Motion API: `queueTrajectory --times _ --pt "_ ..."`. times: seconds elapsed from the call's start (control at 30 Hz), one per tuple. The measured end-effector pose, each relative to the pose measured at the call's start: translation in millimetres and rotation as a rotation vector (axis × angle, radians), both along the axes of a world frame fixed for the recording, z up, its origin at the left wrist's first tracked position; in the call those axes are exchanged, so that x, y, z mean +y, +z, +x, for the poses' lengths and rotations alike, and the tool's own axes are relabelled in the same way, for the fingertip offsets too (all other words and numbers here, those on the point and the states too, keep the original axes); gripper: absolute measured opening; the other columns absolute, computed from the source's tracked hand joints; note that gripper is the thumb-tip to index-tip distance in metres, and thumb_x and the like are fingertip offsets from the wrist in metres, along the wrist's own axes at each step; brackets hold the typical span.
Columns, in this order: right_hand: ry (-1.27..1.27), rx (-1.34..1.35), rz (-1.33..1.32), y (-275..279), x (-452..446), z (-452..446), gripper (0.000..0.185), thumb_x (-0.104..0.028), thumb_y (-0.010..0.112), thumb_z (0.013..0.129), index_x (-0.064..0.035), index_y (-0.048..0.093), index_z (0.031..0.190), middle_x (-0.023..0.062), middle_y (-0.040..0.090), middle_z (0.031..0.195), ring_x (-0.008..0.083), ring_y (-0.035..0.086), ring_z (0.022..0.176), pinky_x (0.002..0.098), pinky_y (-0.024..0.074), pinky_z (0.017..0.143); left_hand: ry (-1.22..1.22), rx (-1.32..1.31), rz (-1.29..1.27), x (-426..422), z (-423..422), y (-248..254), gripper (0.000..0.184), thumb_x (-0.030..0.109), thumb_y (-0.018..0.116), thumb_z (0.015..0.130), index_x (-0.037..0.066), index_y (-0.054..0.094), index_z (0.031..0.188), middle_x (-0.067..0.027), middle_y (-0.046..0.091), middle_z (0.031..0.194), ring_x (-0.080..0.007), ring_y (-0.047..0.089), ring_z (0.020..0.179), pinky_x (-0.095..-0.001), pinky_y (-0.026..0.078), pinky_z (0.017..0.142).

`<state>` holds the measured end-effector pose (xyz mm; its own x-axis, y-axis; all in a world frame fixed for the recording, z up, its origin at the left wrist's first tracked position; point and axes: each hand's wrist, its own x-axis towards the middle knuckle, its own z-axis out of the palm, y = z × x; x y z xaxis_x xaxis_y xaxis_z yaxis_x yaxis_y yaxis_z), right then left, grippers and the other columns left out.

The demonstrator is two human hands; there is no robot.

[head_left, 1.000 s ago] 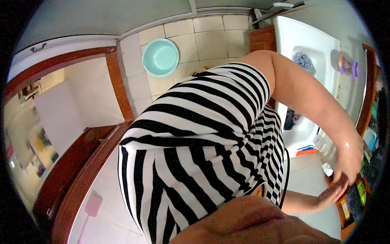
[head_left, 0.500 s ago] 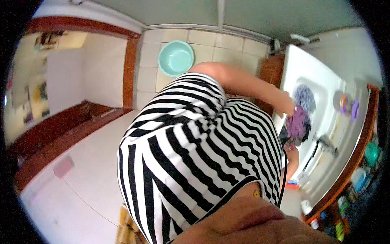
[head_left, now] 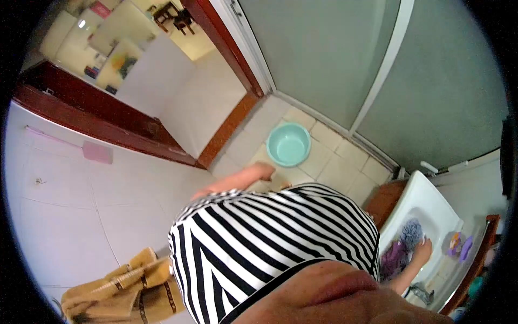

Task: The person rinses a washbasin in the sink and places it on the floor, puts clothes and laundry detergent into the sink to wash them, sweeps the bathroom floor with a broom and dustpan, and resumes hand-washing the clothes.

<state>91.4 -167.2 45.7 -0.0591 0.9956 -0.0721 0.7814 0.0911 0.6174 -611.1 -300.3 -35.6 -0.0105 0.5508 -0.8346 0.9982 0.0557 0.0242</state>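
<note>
Reaches with the right hand (head_left: 423, 251) into a white sink (head_left: 420, 189), with fingers bent over the crumpled laundry there. Touches or all but touches the blue-grey cloth (head_left: 411, 229); cannot tell from this angle whether gripping any of it. Has that cloth just beside the fingertips, up and to the left in the head view, bunched into a heap with no clear long axis. Has the purple cloth (head_left: 396, 255) just left of the same hand, touching the blue-grey heap and stretching roughly downward in the view, partly hidden at the lower end behind the striped shirt (head_left: 280, 232).

Holds the left hand (head_left: 263, 171) well apart from the sink, on the other side of the torso, with loosely bent fingers and no object showing in them; cannot tell how wide or narrow. Points those fingers toward the right of the view, below and slightly left of a teal basin (head_left: 277, 161), near but seemingly apart. Offers no long axis there, only a round rim on the tiled floor (head_left: 348, 156). Puts the left hand much nearer the basin, the right alone within reach of the laundry.

Shows farther out a faucet (head_left: 423, 294) below the right hand, a purple holder (head_left: 466, 248) beyond the sink, and a brown towel (head_left: 121, 294) at lower left.
</note>
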Motion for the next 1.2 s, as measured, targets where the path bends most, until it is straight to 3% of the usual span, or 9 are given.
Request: queueTrajectory --times 0.07,0.13,0.2,0.3,0.4,0.6,0.7,0.8,1.2 --pt "-0.246 1.246 0.122 -43.2 11.3 -10.6 0.03 -0.022 0.052 0.085 -0.0051 0.06 0.108 0.0181 0.065 0.094 0.0301 0.062 0.086 0.0398 0.0465 0.077 0.074 -0.096 -0.01 -22.8 -8.8 -36.5 0.054 0.035 0.064 0.077 0.008 0.05 0.122 -0.0191 0.057 0.113 -0.0357 0.054 0.105 -0.0432 0.045 0.086" --pt "-0.279 0.789 -0.075 -10.0 -4.1 -85.2 0.026 -0.024 0.053 0.085 -0.0031 0.064 0.097 0.0181 0.065 0.09 0.0349 0.061 0.084 0.0408 0.0476 0.074 0.11 -0.177 0.03 -37.8 -30.5 -39.0 0.054 0.034 0.062 0.078 0.008 0.049 0.124 -0.0208 0.056 0.114 -0.0365 0.053 0.106 -0.0432 0.042 0.09" --pt "-0.25 0.694 -0.11 -38.2 -41.0 -115.3 0.025 -0.02 0.052 0.083 -0.0037 0.064 0.097 0.0202 0.063 0.092 0.0364 0.061 0.086 0.0421 0.0479 0.075 0.145 -0.221 0.107 -71.3 -62.1 -52.2 0.05 0.032 0.063 0.077 0.008 0.053 0.12 -0.0214 0.058 0.112 -0.0374 0.054 0.105 -0.0423 0.043 0.089" --pt "-0.432 0.677 -0.332 -74.9 -58.2 -117.0 0.024 -0.014 0.05 0.081 -0.0027 0.065 0.096 0.0212 0.063 0.094 0.0362 0.061 0.09 0.0436 0.0479 0.077 0.284 -0.264 0.237 -99.6 -105.0 -92.1 0.054 0.036 0.063 0.075 0.005 0.054 0.118 -0.0196 0.059 0.111 -0.0357 0.055 0.102 -0.0414 0.044 0.087" --pt "-0.572 0.679 -0.199 -70.1 -69.2 -147.2 0.025 -0.012 0.05 0.079 -0.0006 0.064 0.096 0.0221 0.063 0.096 0.0375 0.06 0.091 0.0445 0.0482 0.078 0.461 -0.296 0.239 -128.8 -132.7 -95.0 0.049 0.035 0.059 0.078 0.006 0.055 0.117 -0.0195 0.059 0.111 -0.0356 0.055 0.102 -0.0407 0.044 0.087" --pt "-0.539 0.635 -0.146 -78.2 -70.4 -142.4 0.023 -0.012 0.053 0.077 0.0014 0.063 0.094 0.0226 0.062 0.097 0.0388 0.06 0.09 0.045 0.0489 0.075 0.626 -0.294 0.218 -178.4 -174.1 -110.1 0.049 0.035 0.059 0.079 0.005 0.055 0.117 -0.0196 0.059 0.111 -0.0357 0.055 0.102 -0.0406 0.044 0.087" --pt "-0.468 0.624 -0.083 -96.7 -72.3 -128.8 0.023 -0.01 0.055 0.076 0.0032 0.062 0.093 0.0238 0.062 0.096 0.0385 0.061 0.09 0.0444 0.0491 0.074 0.677 -0.288 0.21 -199.7 -186.3 -115.4 0.049 0.035 0.059 0.079 0.005 0.055 0.117 -0.0197 0.059 0.111 -0.0357 0.055 0.102 -0.0406 0.044 0.087" --pt "-0.606 0.66 -0.031 -32.3 -88.0 -191.6 0.024 -0.01 0.055 0.076 0.0045 0.062 0.094 0.0244 0.062 0.095 0.0388 0.061 0.088 0.0435 0.0492 0.074 0.702 -0.293 0.214 -211.9 -196.5 -118.6 0.048 0.035 0.058 0.079 0.005 0.055 0.117 -0.0197 0.059 0.111 -0.0357 0.055 0.102 -0.0406 0.044 0.087" --pt "-0.618 0.507 -0.075 -117.5 -77.1 -131.3 0.03 -0.023 0.054 0.082 0.0017 0.064 0.095 0.0194 0.064 0.099 0.0347 0.061 0.093 0.0401 0.0498 0.078 0.745 -0.324 0.261 -212.4 -218.4 -134.1 0.048 0.035 0.058 0.079 0.005 0.056 0.117 -0.0199 0.059 0.111 -0.0357 0.055 0.102 -0.0405 0.044 0.087"
